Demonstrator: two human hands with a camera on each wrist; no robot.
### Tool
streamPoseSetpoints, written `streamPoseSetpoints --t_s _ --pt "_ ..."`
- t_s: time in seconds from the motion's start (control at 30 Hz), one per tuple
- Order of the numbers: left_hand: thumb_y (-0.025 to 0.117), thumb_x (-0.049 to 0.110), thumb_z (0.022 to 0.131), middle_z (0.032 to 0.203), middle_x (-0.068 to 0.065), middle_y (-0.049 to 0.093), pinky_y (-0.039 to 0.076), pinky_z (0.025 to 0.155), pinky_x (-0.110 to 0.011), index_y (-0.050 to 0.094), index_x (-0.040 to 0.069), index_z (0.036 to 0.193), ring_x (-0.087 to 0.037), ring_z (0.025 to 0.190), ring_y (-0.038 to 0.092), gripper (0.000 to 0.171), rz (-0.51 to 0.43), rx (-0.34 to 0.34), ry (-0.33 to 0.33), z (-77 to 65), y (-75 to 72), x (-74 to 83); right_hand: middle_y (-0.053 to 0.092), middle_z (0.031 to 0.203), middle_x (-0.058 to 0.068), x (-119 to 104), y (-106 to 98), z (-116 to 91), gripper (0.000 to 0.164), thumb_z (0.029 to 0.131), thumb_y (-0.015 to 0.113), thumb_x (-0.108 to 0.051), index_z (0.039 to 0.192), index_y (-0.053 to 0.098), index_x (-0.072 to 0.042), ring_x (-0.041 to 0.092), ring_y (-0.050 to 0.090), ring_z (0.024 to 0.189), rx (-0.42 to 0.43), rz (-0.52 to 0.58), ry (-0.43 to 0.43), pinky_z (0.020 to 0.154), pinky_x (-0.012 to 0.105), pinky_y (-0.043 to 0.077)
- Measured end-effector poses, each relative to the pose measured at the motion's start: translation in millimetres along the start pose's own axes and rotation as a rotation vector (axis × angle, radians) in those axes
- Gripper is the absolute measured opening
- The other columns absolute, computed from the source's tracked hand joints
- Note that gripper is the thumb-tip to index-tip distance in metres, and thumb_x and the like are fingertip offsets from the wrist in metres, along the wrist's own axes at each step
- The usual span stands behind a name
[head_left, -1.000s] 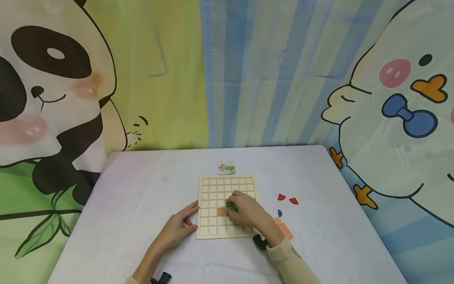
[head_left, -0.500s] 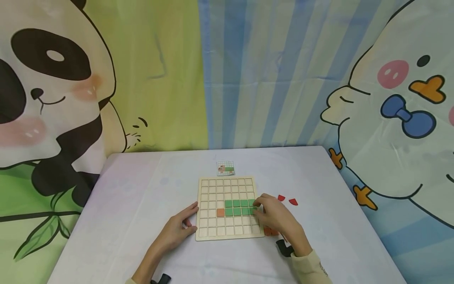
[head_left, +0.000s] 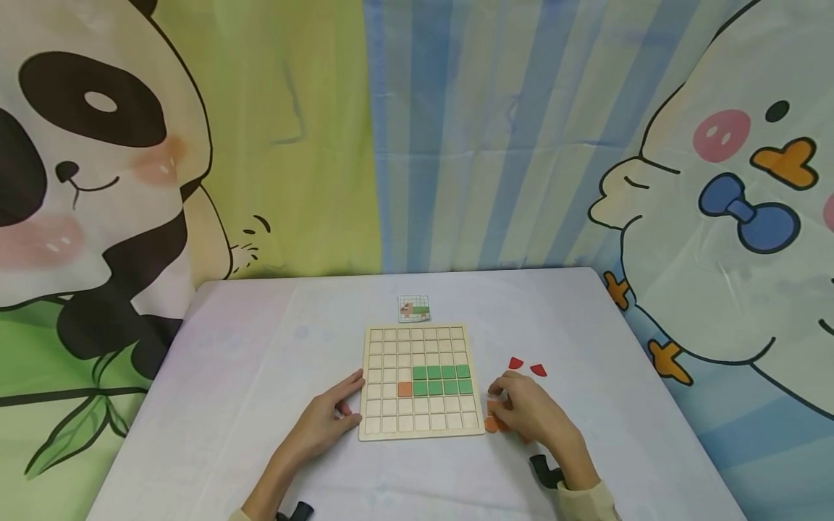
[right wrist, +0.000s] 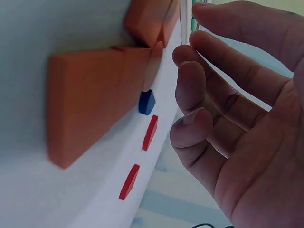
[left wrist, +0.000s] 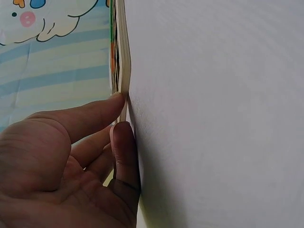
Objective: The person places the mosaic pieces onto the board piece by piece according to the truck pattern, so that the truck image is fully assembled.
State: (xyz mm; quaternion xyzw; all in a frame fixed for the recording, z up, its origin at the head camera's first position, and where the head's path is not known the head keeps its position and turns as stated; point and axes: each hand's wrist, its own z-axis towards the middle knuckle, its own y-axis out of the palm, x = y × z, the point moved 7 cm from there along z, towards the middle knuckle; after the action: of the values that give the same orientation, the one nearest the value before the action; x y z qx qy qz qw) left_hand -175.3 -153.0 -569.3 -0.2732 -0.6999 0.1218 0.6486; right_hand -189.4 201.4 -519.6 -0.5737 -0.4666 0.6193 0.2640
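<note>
A pale wooden grid board (head_left: 384, 427) lies on the table, with two rows of green tiles (head_left: 441, 380) and one orange tile (head_left: 405, 389) set in its cells. My left hand (head_left: 321, 422) touches the board's left edge with fingertips and thumb; the left wrist view shows two tips against that thin edge. Right of the board, my right hand (head_left: 531, 409) hovers over loose orange pieces (head_left: 491, 425), partly covering them. Seen from the right wrist, its fingers are loosely bent, with nothing between them, beside thick orange blocks (right wrist: 85, 99).
Two red wedge pieces (head_left: 538, 370) lie beyond my right hand. A small blue piece (right wrist: 147, 102) shows in the right wrist view, hidden by the hand from above. Behind the board lies a small printed picture card (head_left: 414, 309). A patterned curtain backs the table.
My right hand has moved from over the green tiles to the right, off the board, down to the orange pieces. The green rows are now uncovered. My left hand stays at the board's edge.
</note>
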Motion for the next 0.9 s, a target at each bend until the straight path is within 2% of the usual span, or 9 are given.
streamPoseSetpoints --t_s 0.2,0.6,0.9 --pt "0.079 -0.001 0.089 0.169 0.002 0.045 0.046 0.062 -0.022 0.057 0.009 0.153 -0.005 0.077 0.052 0.068 0.003 -0.004 0.006 0.1 -1.3 1.5 0.068 0.093 -0.007 5 4 -4 0.016 0.087 0.085 -0.014 0.102 0.08 -0.012 0.009 0.055 0.081 -0.01 -0.008 0.054 0.073 0.024 0.053" --pt "0.079 -0.001 0.088 0.169 0.002 0.046 0.046 0.062 -0.022 0.057 0.009 0.153 -0.006 0.077 0.052 0.069 -0.014 -0.003 -0.009 -0.4 0.2 0.2 0.065 0.091 -0.008 8 8 -2 0.013 0.087 0.085 -0.011 0.099 0.079 -0.013 0.007 0.056 0.08 0.025 -0.004 0.037 0.071 0.022 0.052" --pt "0.08 0.001 0.088 0.168 0.007 0.046 0.047 0.063 -0.022 0.057 0.012 0.153 -0.006 0.078 0.054 0.07 -0.007 0.0 -0.03 -0.1 0.3 -3.2 0.066 0.094 -0.008 11 8 -2 0.017 0.086 0.087 -0.014 0.101 0.079 -0.013 0.006 0.056 0.082 0.017 -0.039 0.068 0.073 0.024 0.053"
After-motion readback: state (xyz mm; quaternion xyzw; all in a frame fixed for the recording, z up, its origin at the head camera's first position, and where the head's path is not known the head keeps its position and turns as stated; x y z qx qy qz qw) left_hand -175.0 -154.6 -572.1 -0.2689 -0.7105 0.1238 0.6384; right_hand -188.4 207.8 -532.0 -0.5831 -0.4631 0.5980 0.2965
